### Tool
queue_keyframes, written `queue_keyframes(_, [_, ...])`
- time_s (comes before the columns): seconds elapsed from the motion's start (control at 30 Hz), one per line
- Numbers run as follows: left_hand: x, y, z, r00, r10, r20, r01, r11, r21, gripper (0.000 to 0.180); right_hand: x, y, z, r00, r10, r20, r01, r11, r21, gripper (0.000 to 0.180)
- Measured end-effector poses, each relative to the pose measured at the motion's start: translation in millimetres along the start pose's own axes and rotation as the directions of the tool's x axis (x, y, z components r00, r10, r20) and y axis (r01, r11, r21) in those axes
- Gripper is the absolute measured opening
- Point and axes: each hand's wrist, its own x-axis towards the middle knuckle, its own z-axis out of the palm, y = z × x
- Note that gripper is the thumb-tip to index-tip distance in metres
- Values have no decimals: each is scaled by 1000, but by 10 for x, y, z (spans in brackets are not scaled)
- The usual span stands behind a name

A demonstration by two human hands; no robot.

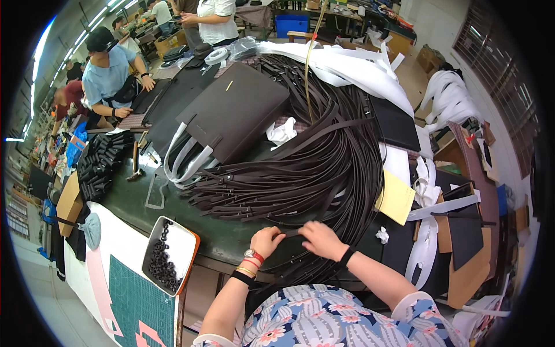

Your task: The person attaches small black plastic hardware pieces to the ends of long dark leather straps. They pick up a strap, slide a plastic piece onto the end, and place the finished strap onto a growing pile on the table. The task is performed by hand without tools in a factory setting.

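Note:
In front of me at the table's near edge, my left hand [267, 242] and my right hand [324, 240] are closed on one dark brown strap [292, 233], a short stretch of it showing between them. Just beyond my hands a large bundle of similar long straps [324, 168] sweeps across the table, with small metal buckles among them. Its tail hangs over the edge to my right. To the left of my hands, a white tray with an orange outside [188, 251] holds many small black rings [163, 263].
A dark brown handbag [231, 110] with wrapped handles lies behind the straps. A hammer [136, 162] and black rolled pieces [104, 165] are at left, above a green cutting mat [141, 301]. Yellow paper [396, 198] lies at right. A co-worker [110, 75] works at far left.

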Motion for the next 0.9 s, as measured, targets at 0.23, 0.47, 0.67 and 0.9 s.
queue_keyframes(0.23, [-72, 198, 39, 990, 1, -140, 30, 975, 222, 17, -560, -55, 308, 968, 32, 247, -1, 992, -122, 12])
queue_keyframes(0.47, [-283, 155, 237, 939, 245, 240, -286, 946, 152, 23, -577, -102, 167, 958, 125, 258, -113, 992, -59, 14])
queue_keyframes(0.67, [-22, 143, 216, 972, 150, 183, -210, 904, 372, 12, -556, -50, 119, 982, 101, 160, -120, 986, 118, 12])
queue_keyframes(0.9, [68, -70, -173, 988, -128, -81, 117, 985, -129, 17, -326, -122, 128, 971, 148, 186, -158, 987, 37, 19])
